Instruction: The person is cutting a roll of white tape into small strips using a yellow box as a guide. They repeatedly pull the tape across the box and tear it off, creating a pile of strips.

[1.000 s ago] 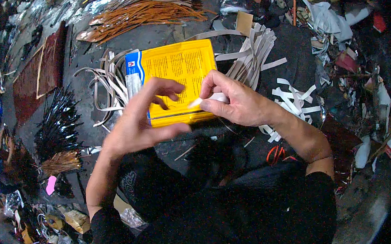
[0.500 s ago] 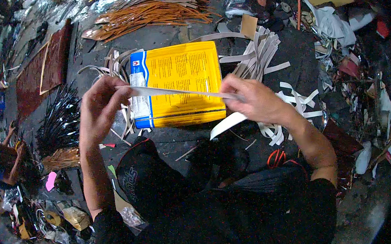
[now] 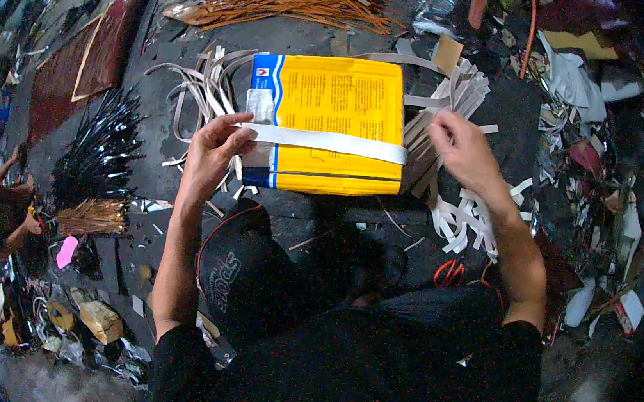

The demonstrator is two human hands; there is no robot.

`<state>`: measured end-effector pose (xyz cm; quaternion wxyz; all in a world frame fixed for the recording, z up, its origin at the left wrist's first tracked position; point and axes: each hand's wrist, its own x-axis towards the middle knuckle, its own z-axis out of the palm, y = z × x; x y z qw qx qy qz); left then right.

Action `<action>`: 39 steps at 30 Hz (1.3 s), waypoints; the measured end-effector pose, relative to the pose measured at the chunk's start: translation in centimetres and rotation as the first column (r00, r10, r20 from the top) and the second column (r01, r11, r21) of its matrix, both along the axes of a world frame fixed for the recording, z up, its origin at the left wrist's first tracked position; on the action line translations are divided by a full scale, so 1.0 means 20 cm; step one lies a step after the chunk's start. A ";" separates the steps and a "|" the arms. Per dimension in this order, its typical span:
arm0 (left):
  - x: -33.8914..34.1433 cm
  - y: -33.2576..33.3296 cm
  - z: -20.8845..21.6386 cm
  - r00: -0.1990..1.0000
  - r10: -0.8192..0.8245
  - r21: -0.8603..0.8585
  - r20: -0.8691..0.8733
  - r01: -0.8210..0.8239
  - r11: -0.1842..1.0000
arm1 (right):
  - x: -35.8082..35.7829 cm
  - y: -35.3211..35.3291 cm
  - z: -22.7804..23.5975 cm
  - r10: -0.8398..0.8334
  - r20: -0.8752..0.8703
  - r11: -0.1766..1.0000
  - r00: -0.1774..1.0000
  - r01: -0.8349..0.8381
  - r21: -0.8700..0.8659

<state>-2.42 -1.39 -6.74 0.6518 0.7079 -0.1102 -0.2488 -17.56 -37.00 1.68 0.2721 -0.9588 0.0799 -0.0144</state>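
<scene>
A yellow and blue box-shaped can (image 3: 347, 109) lies in front of me, its printed side up. Across it runs a flat white strip (image 3: 328, 143), its right end reaching the can's right edge. My left hand (image 3: 213, 150) is closed on the strip's left end at the can's blue side. To the right of the can, apart from the strip, is my right hand (image 3: 468, 157). Its fingers look curled but are smeared by motion, and I cannot tell what is in them. Just behind it lies a bundle of grey-white strips (image 3: 471, 91).
More pale strips (image 3: 211, 95) lie left of the can, and curled white ones (image 3: 461, 219) to the right. Orange-brown strips (image 3: 296, 0) are piled at the far side, black ones (image 3: 100, 150) at left. Scraps (image 3: 590, 151) cover the right. Another person (image 3: 0, 202) sits far left.
The strip, earlier stretched between both hands above the can, now lies across it. My right hand has let go of its end and moved right. The can appears further right and straighter in view.
</scene>
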 end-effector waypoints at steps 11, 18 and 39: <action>-0.02 -0.02 -0.08 0.974 0.194 0.056 0.114 -0.201 0.978 | 0.58 0.82 -0.33 0.322 0.386 0.899 0.864 -0.407 0.160; -0.02 -0.01 -0.14 0.976 0.202 0.057 0.082 -0.207 0.977 | 0.58 0.82 -0.43 0.373 0.311 0.869 0.874 -0.447 0.213; 0.00 -0.01 -0.23 0.933 0.176 -0.154 -0.313 -0.233 0.960 | 0.55 0.88 -0.46 0.351 0.415 0.930 0.839 -0.364 -0.051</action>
